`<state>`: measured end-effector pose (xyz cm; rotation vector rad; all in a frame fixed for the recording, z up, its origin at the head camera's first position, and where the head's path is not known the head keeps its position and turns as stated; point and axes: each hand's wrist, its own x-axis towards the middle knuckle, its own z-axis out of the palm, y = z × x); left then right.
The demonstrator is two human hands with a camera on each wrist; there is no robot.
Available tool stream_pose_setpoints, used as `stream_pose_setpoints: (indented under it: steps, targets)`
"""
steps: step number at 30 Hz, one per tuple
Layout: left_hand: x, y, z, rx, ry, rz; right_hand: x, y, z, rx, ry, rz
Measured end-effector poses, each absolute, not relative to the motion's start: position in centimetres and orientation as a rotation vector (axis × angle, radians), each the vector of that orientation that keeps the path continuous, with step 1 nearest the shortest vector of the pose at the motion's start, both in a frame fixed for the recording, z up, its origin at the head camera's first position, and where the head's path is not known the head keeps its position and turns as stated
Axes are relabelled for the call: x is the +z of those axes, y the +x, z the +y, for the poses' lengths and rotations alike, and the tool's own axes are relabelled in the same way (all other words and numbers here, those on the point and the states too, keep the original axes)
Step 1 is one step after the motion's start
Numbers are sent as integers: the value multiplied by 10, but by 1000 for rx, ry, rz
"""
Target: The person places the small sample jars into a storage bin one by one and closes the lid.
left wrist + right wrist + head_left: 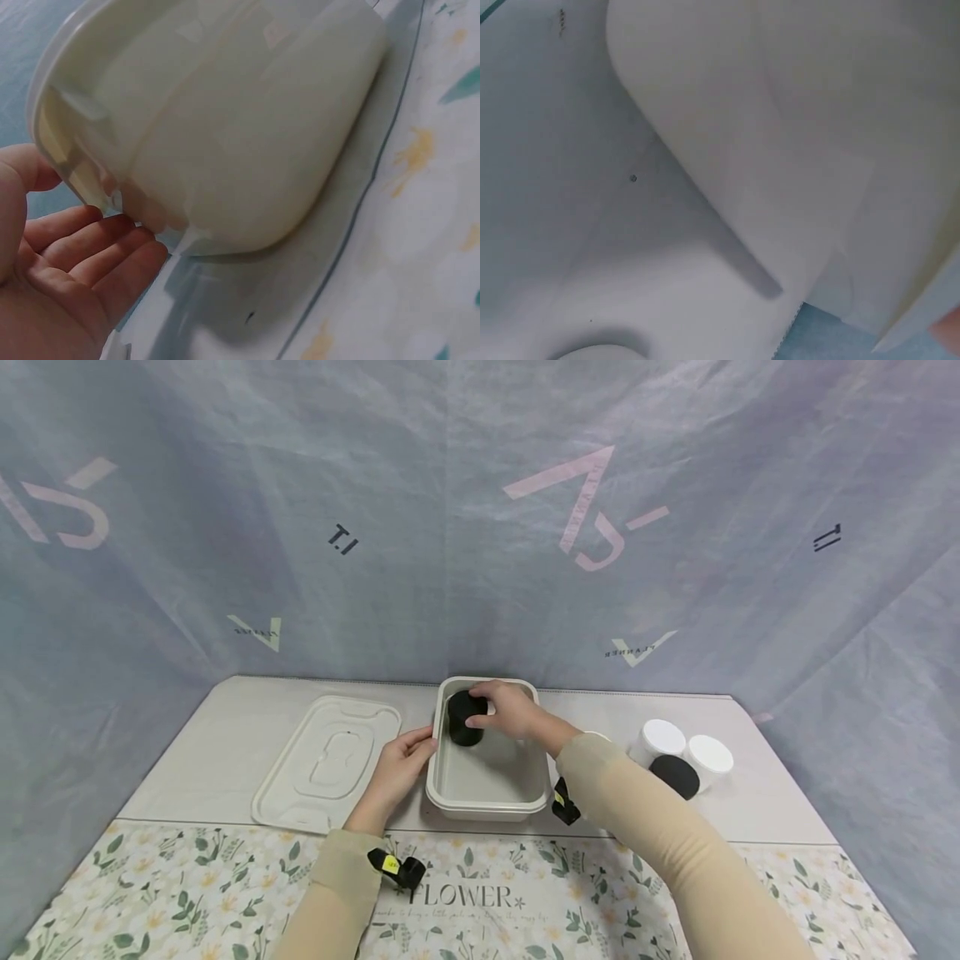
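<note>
A deep off-white plastic tub (491, 807) stands at the middle of the table. Inside it, near the back left corner, is a black cylindrical canister (467, 727), tilted a little. My right hand (510, 710) reaches over the right rim and grips the canister's upper part between thumb and fingers. Only a blurred bit of that hand (949, 331) shows in the right wrist view, past the tub's wall (727, 112). My left hand (401, 768) touches the tub's left side. In the left wrist view its fingers (112, 255) lie nearly straight against the outer wall, below the rim.
Left of the tub a flat off-white lid (330, 764) lies on the table. To the right are white-topped jars (662, 737) and a black-topped one (675, 775); another white top is partly hidden by my right sleeve. A grey cloth (450, 527) hangs behind the table.
</note>
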<state>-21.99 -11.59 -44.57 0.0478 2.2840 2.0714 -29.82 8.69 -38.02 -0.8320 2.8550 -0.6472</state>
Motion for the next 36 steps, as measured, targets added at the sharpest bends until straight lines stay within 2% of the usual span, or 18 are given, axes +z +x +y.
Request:
stream_pose_setpoints:
  steps: [20,30,36]
  targets:
    - [-446,-220,-117,2045,4,2309,-358,-266,138,-983,-779,2858]
    - [-415,-201,-114,2010,7,2318,-357,-247,170,-1029,-721,2884]
    - [-430,-209,-116,2029,16,2309,-357,-237,187,-1000,-685,2907]
